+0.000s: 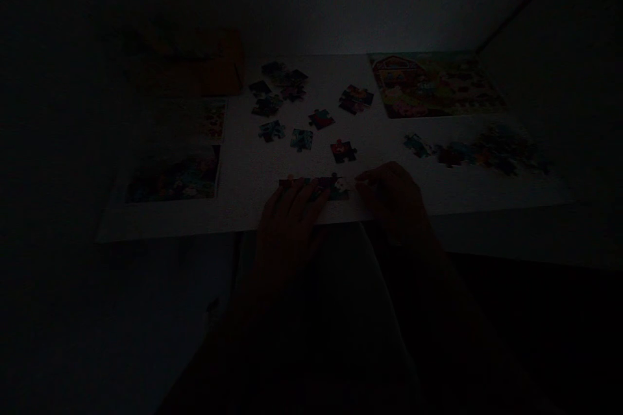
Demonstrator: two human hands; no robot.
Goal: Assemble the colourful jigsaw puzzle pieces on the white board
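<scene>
In very dim light, my left hand (291, 217) lies with its fingers spread flat over a short strip of joined jigsaw puzzle pieces (339, 188) near the table's front edge. Just right of the strip's end is my right hand (392, 191), its thumb and fingers drawn together close to the tabletop. Whatever sits between those fingertips is too dark to make out. Beyond the strip lie loose puzzle pieces: one with a reddish figure (343, 151), a bluish one (302, 139) and a red-green one (322, 119).
More loose pieces (267, 104) lie at the back left, and a dark heap of pieces (506, 149) is on the right. A farm picture (438, 84) rests at the back right. Picture sheets (178, 172) and an orange-brown box (221, 65) occupy the left of the white table (248, 207).
</scene>
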